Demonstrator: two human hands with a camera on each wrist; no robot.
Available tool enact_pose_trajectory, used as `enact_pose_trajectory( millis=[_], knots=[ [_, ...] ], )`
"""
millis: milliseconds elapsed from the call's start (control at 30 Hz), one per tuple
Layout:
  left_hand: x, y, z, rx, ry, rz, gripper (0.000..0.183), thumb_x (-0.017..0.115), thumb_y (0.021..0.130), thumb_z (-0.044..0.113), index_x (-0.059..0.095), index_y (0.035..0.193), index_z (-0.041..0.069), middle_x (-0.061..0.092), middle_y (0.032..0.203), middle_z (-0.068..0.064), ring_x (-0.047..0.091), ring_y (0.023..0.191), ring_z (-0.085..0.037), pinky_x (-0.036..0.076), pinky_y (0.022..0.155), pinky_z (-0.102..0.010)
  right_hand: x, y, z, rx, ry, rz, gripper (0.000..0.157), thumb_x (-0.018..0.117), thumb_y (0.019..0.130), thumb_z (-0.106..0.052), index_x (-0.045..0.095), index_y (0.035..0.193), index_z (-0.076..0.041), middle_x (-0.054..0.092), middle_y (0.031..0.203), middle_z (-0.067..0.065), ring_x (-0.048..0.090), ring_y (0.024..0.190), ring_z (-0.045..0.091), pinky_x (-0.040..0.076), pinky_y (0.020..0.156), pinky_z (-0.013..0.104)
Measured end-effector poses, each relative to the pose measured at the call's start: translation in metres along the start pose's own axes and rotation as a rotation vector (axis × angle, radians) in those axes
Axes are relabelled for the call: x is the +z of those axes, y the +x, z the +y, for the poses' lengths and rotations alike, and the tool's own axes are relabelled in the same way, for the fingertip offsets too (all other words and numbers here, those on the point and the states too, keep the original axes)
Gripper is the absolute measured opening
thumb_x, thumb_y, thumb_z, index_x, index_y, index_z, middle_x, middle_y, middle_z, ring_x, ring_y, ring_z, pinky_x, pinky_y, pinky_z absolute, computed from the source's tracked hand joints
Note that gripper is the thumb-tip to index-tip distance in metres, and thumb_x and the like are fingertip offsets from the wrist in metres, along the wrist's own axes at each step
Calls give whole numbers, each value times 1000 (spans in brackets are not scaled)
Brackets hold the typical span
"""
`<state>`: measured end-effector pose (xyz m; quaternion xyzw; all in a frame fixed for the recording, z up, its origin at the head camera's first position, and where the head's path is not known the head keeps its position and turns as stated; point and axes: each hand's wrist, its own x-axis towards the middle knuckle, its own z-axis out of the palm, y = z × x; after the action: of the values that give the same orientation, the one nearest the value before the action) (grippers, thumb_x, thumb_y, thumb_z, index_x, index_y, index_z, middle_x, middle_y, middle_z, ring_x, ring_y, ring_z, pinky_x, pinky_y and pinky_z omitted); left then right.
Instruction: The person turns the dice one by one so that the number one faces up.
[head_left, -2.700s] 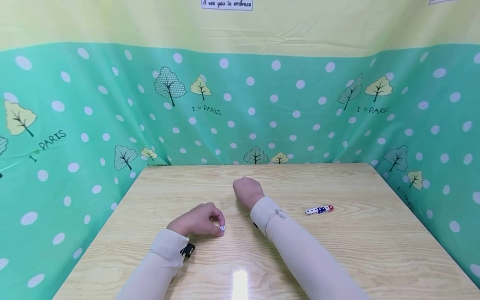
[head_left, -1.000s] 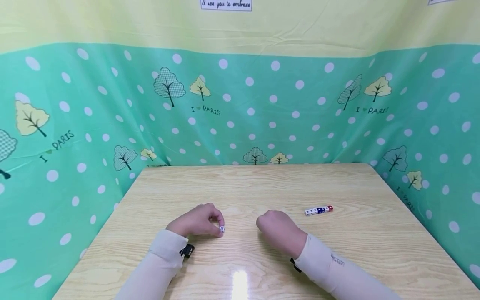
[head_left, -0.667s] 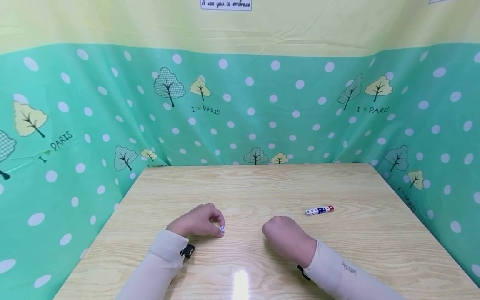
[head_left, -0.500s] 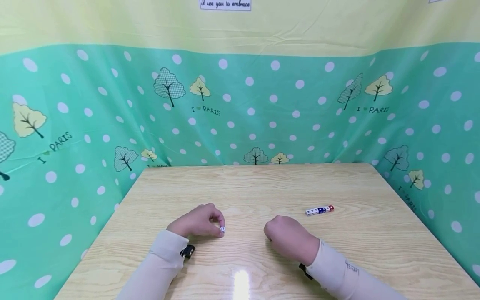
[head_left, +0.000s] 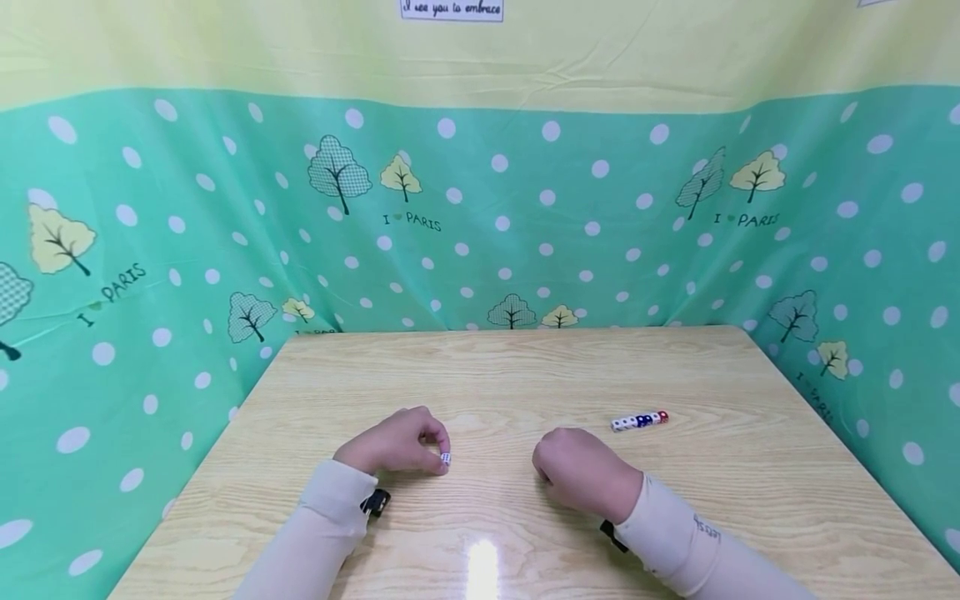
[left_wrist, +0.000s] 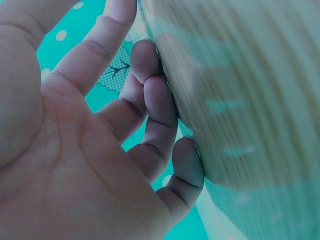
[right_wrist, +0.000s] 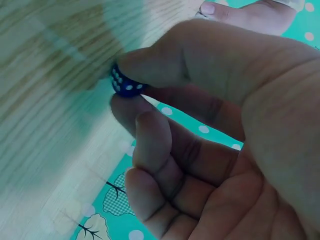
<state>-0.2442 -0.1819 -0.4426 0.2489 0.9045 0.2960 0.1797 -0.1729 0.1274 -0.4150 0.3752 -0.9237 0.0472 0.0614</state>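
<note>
My left hand point(head_left: 397, 442) pinches a white die point(head_left: 446, 458) between thumb and index finger, close to the tabletop at middle left. In the left wrist view the other fingertips rest against the wood, and the die is out of sight. My right hand point(head_left: 585, 471) is across from it, knuckles up. The right wrist view shows a blue die point(right_wrist: 129, 86) with white pips between its thumb and fingertips; the head view hides this die behind the hand. Beyond the right hand lies a straight row of dice point(head_left: 639, 421), white, blue and red, touching end to end.
The pale wood tabletop point(head_left: 465, 375) has a bright light reflection near its front. A green dotted curtain point(head_left: 465, 217) with a yellow upper band encloses the back and both sides. Black wrist straps point(head_left: 377, 502) show at the cuffs.
My right hand has come from the back middle of the table toward the front right, then shifted slightly further right. The left hand and its white die have stayed put.
</note>
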Motion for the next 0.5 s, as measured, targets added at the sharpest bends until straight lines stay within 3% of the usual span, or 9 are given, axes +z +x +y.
enact_pose_trajectory(
  millis=[100,200,500],
  knots=[
    [-1,1,0,6,2,1,18,90,78,22,72,77,25,62,81,4,48,82,-18,40,72,-36,1,1,1,-30,-18,20,37,73,75,4,55,55,-21,50,57,-13,38,57,2,46,58,26],
    [-1,1,0,10,1,2,18,90,78,22,72,77,25,62,81,4,48,82,-18,40,72,-36,3,2,2,-32,-2,18,27,75,80,4,72,65,-19,67,67,-10,55,62,1,54,64,27],
    [-1,-2,2,-3,-5,-2,18,90,78,22,72,78,24,64,85,4,49,85,-19,40,76,-38,7,7,5,-31,110,6,22,75,85,2,79,76,-18,75,78,-9,64,71,-1,55,66,22]
  ],
)
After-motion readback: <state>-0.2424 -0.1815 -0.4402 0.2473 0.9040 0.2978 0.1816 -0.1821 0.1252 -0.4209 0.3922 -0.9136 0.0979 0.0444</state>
